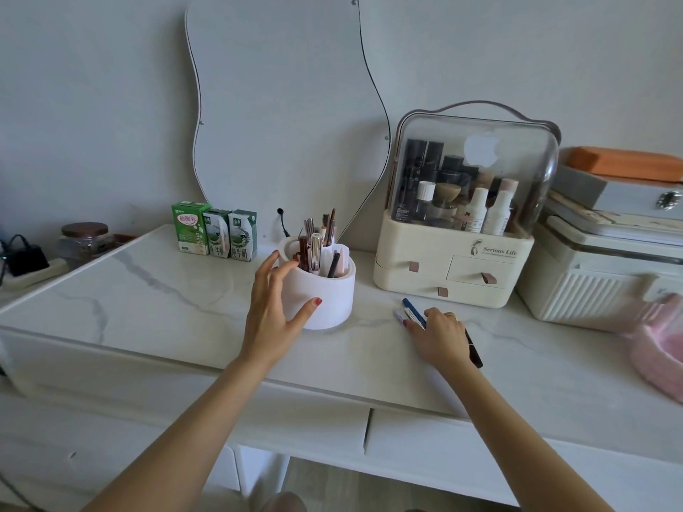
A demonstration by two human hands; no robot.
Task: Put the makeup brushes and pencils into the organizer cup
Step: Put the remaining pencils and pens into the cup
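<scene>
A white round organizer cup [325, 293] stands on the marble tabletop [166, 301], holding several brushes and pencils [318, 242] upright. My left hand [273, 308] wraps its left side, thumb on the front wall and fingers at the rim. To the right, my right hand [439, 336] lies flat on the table over a few pencils: a blue one [413, 309] and a pale one [400, 316] stick out past the fingertips. A dark pencil [475, 351] shows behind the wrist. Whether the fingers grip them is unclear.
A cream cosmetics case [458, 264] with a clear lid stands just behind the right hand. White boxes [606, 267] and a pink cloth [661, 345] are at the far right. Three green cartons [214, 232] and a wavy mirror [281, 105] sit behind the cup.
</scene>
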